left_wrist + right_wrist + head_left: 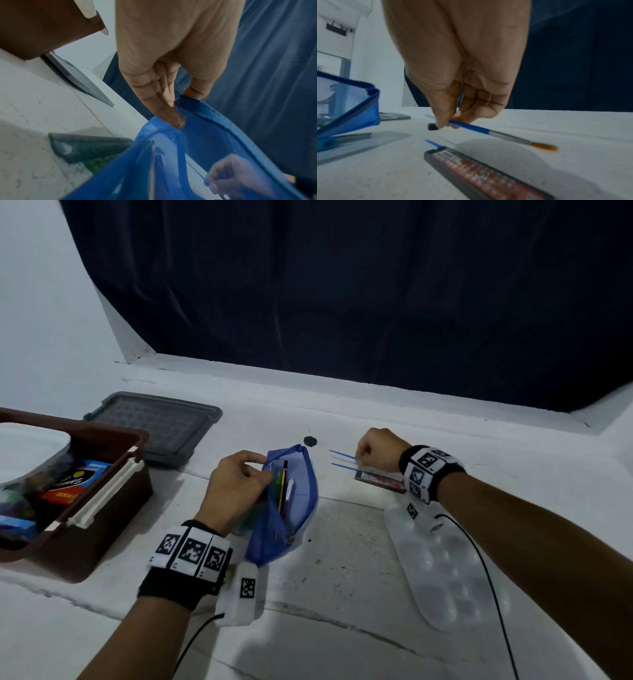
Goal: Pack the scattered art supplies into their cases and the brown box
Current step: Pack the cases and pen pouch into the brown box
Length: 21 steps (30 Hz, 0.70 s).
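A blue see-through pouch point(305, 501) point(205, 142) lies unzipped mid-table, with a yellow-black pencil point(283, 487) and a white pen inside. My left hand point(262, 470) point(183, 108) pinches its upper edge and holds the mouth apart. To the right, my right hand point(363, 455) point(448, 124) pinches a blue-handled paintbrush point(342, 454) point(471, 126) lifted just off the table, orange bristles pointing back toward me. A second blue brush point(344, 467) point(433, 143) lies beside it, partly under a flat dark case point(380, 482) point(479, 174). The brown box point(113, 508) stands lidless at left with packets inside.
A grey lid point(154, 426) lies behind the brown box. A white paint palette point(445, 570) sits under my right forearm. A small black round piece point(310, 441) rests beyond the pouch. A dark ruler point(85, 147) lies partly under the pouch. A dark curtain hangs behind the table.
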Tool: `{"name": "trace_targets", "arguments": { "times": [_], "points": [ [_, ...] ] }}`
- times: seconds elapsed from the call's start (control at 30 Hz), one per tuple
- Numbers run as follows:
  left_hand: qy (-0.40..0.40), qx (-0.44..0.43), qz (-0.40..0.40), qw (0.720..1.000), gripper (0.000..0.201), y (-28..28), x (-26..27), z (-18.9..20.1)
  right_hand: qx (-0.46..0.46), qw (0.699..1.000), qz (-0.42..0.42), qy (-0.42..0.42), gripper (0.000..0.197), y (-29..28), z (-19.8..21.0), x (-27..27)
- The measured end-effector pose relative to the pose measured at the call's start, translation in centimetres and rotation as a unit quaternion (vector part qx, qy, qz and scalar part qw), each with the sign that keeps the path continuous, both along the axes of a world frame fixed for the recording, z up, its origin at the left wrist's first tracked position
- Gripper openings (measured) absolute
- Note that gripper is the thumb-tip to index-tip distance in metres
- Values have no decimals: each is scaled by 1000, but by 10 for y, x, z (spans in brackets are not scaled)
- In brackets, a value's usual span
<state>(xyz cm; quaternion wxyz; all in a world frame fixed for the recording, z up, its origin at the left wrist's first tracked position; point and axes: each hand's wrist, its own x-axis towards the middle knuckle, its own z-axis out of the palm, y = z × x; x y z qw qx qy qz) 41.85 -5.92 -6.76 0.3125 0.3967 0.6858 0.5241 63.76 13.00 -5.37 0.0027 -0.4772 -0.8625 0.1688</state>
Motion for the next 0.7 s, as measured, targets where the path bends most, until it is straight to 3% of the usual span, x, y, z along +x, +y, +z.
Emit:
{"name": "trace_targets", "arguments": {
  "times": [0.17, 0.37, 0.5, 0.6, 0.7],
  "points": [
    [3, -11, -10, 1000, 17, 4, 5, -4, 38, 994, 23, -97, 10, -2, -17, -28],
    [-2, -7, -5, 1000, 20, 3, 2, -3, 64, 982, 51, -169, 36, -4, -15, -39],
    [-4, -6, -4, 1000, 19, 2, 2, -4, 69, 980, 54, -180, 29, -3, -19, -39],
    [-7, -7, -9, 1000, 18, 3, 4, -4, 96, 991, 29, -86, 4, 1, -7, -39],
    [-7, -10, -5, 1000, 17, 4, 6, -5, 114, 986, -21, 121, 9, 0, 16, -39]
  ]
}}
